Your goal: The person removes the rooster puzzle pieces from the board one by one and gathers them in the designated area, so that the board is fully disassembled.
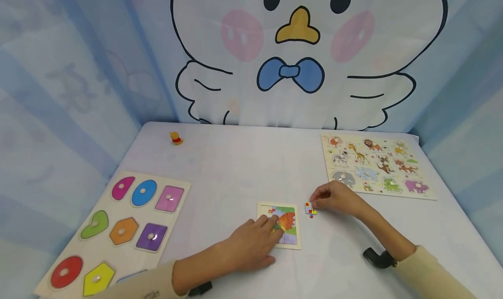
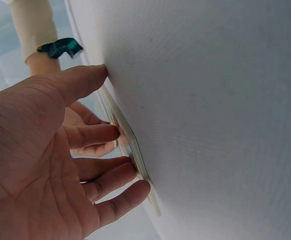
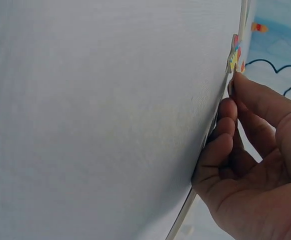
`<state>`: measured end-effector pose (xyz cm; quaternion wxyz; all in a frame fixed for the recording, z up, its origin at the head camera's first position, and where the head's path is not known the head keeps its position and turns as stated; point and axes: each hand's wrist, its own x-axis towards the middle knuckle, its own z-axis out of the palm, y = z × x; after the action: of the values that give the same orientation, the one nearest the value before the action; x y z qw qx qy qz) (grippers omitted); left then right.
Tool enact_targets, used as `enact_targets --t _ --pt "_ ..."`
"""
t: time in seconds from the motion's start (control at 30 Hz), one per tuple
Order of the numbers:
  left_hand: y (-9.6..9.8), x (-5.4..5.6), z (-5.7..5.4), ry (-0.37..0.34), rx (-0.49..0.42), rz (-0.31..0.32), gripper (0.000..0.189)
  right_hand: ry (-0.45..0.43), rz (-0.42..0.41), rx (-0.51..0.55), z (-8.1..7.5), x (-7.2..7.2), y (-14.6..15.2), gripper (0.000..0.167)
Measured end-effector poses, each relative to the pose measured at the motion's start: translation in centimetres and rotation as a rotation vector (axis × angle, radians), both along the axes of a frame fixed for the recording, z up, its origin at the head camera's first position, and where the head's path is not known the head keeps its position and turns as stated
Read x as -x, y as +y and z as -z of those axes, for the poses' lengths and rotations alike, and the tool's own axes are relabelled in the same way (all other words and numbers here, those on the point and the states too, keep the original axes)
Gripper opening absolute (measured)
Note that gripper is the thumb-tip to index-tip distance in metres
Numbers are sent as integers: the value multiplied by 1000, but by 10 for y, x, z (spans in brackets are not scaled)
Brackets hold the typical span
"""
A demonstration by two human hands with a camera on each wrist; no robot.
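Observation:
My left hand rests its fingers on a small square jigsaw puzzle in a pale wooden frame at the front middle of the table. The picture in it shows red, green and lilac areas, partly hidden under the fingers. In the left wrist view the fingertips lie along the thin board, with the thumb apart at the table. To the right of the frame, my right hand pinches a small puzzle piece between thumb and fingers. The right wrist view shows the colourful piece sticking out past the thumb tip.
A large shape board with knobbed pieces lies at the left, partly under the left sleeve. An animal peg board lies at the back right, just beyond the right hand. A small yellow and red figure stands at the back left.

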<state>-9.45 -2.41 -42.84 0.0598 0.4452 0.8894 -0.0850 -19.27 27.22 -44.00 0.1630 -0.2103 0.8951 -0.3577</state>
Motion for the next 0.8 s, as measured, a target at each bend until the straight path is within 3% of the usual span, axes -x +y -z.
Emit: enact_targets --t 0.2,0.8 --pt "0 0 1 12 -16 9 59 63 12 -22 2 -2 -1 4" --pt "0 -1 0 -1 -10 3 60 129 49 -103 -3 -9 -12 4"
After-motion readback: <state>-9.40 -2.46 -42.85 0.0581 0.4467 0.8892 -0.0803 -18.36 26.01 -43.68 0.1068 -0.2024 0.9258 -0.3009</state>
